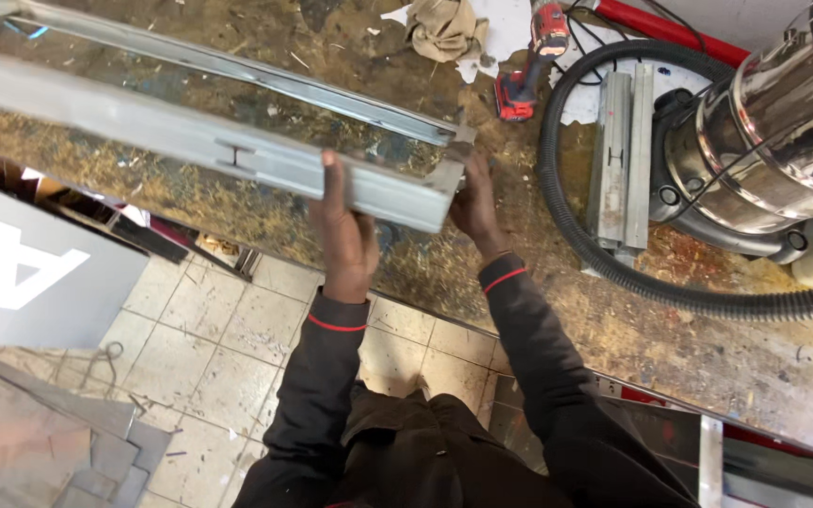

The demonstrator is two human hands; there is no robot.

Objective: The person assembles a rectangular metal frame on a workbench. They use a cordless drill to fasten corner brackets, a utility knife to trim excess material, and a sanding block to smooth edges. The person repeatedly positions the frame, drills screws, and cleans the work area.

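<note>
Head view: we hold the near end of a long grey metal frame (209, 141) — left hand (345, 230) wrapped round its front rail, right hand (472, 202) gripping the corner — lifted above the dusty workbench (519, 310), not yet set down beside the vacuum (764, 141)

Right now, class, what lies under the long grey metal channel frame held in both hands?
Under the long grey metal channel frame: a worn, debris-strewn workbench. Whatever lies directly beneath its rails is covered.

Metal frame (190, 141) cut off at left edge; vacuum (773, 132) cropped at right; rt palm hidden behind frame.
</note>
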